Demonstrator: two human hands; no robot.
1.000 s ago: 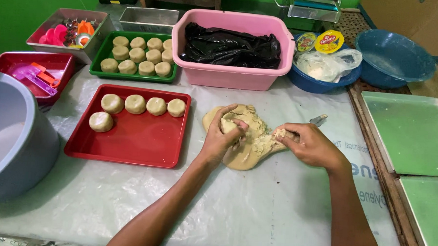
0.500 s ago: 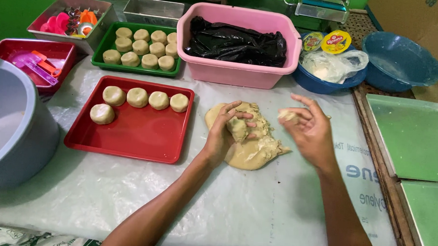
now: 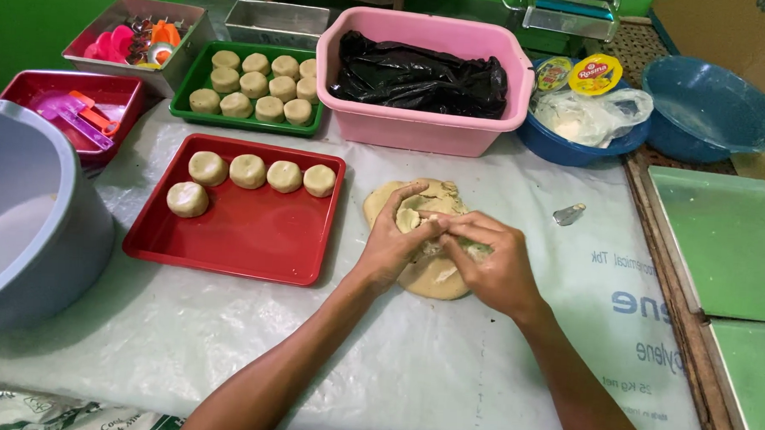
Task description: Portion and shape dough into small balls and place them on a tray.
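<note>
Both hands meet over the dough mass (image 3: 427,272) on the table (image 3: 445,378): the left hand (image 3: 394,241) and right hand (image 3: 491,265) pinch its top, each grip closed on dough. Their fingers hide the pinched middle, and the dough's far edge peeks out behind them.

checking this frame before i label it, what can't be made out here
Head view only:
- The middle of the dough slab: covered by the left hand and right hand.
- What the pink tub holds: hidden under a black plastic bag.
- The grey basin: cut off by the left edge.
- The small metal piece: too small to identify.
</note>
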